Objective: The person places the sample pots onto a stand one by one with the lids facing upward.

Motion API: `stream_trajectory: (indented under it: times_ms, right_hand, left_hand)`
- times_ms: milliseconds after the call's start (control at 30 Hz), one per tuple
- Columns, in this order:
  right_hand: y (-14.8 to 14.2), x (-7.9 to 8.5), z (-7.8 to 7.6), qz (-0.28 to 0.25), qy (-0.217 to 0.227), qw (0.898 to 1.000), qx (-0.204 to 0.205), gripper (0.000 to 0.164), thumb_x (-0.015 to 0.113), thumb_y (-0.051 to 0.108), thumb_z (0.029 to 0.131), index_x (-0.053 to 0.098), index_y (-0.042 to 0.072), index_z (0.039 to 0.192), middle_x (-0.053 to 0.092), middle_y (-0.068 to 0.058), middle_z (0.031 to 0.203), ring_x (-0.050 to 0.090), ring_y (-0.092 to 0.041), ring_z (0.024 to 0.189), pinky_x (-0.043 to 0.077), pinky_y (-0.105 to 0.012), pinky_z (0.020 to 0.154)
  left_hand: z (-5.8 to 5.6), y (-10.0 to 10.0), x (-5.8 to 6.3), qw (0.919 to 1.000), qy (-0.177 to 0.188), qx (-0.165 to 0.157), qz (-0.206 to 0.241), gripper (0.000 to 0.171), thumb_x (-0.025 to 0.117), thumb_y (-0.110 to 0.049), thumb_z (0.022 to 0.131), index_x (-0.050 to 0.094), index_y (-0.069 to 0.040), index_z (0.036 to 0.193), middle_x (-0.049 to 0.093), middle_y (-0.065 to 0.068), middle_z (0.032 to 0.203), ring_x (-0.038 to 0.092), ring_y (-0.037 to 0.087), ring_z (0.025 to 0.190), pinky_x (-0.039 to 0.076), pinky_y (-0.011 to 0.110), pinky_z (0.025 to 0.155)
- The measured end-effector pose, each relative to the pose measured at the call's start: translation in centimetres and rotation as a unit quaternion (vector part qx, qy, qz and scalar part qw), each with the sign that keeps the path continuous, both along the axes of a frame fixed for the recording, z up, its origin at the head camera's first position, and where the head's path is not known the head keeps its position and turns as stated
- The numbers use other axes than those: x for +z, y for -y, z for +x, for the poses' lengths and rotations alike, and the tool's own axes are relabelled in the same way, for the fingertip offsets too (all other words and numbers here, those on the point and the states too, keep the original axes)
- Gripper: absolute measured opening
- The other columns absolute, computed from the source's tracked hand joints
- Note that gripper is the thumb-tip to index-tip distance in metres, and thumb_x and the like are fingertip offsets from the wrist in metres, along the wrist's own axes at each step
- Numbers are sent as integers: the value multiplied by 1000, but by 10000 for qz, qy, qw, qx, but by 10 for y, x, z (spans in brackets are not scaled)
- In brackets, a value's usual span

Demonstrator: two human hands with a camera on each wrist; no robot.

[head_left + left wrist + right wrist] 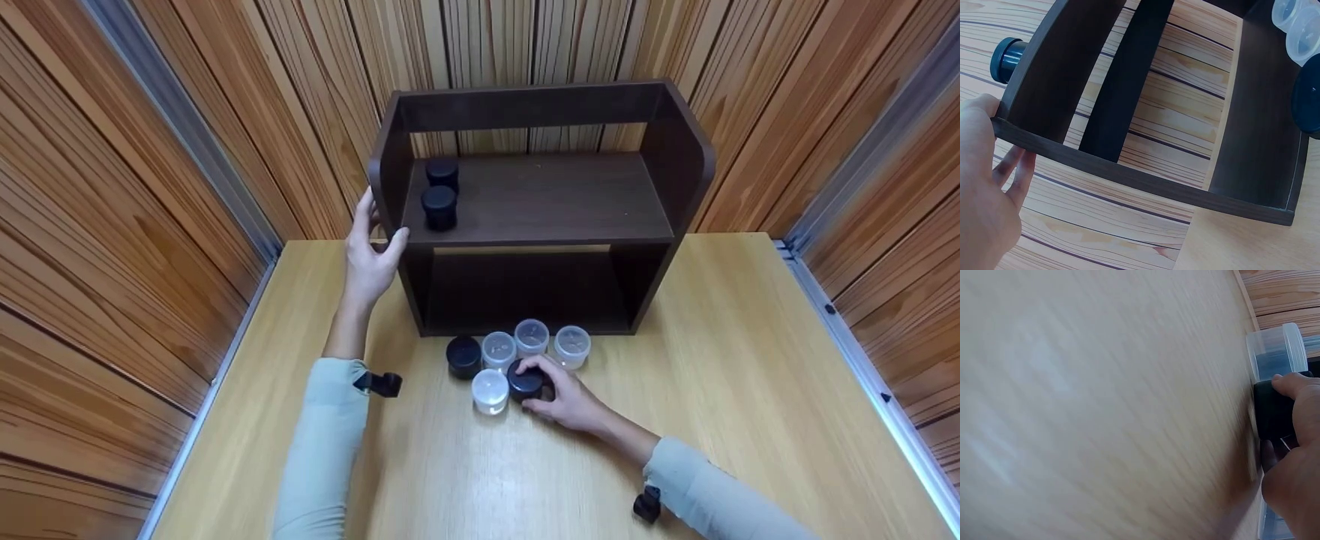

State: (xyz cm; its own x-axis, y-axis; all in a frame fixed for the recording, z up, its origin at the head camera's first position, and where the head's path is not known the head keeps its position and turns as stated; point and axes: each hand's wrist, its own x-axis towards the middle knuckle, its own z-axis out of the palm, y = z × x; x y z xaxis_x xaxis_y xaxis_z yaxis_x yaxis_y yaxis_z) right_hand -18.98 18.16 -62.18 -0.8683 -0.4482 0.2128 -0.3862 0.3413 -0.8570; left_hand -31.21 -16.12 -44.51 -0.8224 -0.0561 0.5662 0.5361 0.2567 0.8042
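Note:
My left hand [369, 262] grips the left side panel of a dark brown two-tier shelf [555, 199], thumb at the front edge and fingers round the outer side. In the left wrist view the panel passes between that thumb and fingers. On the tabletop before the shelf, my right hand [568, 397] holds a small round black jar [523, 382] between thumb and fingers. A clear jar [490, 391] stands close to its left; behind are more clear jars [532, 337] and another black jar [464, 356]. Fingers partly cover the held jar in the right wrist view [1275, 410].
Two black jars, one in front [439, 208] and one behind [442, 173], stand at the left end of the upper tier. The wooden table [450, 480] meets plank-patterned walls [135, 187] at the back and sides. Metal rails [862, 352] run along the table's sides.

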Motion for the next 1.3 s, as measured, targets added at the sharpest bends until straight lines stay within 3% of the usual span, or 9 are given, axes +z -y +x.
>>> stream_trajectory:
  times_ms: [300,633,900,1067,1300]
  right_hand:
    - [-4,3,0,-33,142,9998,148,49,91,6,91,68,12,133,73,-16,142,64,-31,137,44,-29,123]
    - [-13,11,3,-26,224,9993,294,47,90,8,93,71,12,135,72,-18,141,64,-20,133,44,-24,119]
    - [-21,28,0,-17,272,9983,521,45,88,6,95,71,8,136,74,-20,140,64,-10,127,49,-28,112]
    - [-29,42,-4,243,355,9966,696,44,88,10,96,71,10,137,72,-21,142,64,-19,124,56,-36,105]
    - [-37,63,-6,366,659,9902,1174,46,86,9,98,69,6,141,61,-27,148,62,-23,125,65,-37,98]
  left_hand:
    - [-1,0,0,10000,25,-26,-23,76,73,-5,104,40,-3,172,57,20,167,64,38,144,61,15,81]
    - [0,1,-2,9999,112,33,-51,76,72,-5,103,40,-5,173,58,19,167,62,40,146,60,17,84]
    - [-2,1,0,10000,53,-33,8,76,73,-5,103,40,-4,172,61,21,162,64,36,143,61,16,82]
    - [-1,1,0,10000,31,-26,-22,76,72,-6,104,39,-3,173,60,21,164,64,36,144,62,16,83]
    - [-1,0,0,10000,57,-4,-4,76,72,-4,103,40,-3,172,60,22,163,64,37,144,61,16,83]
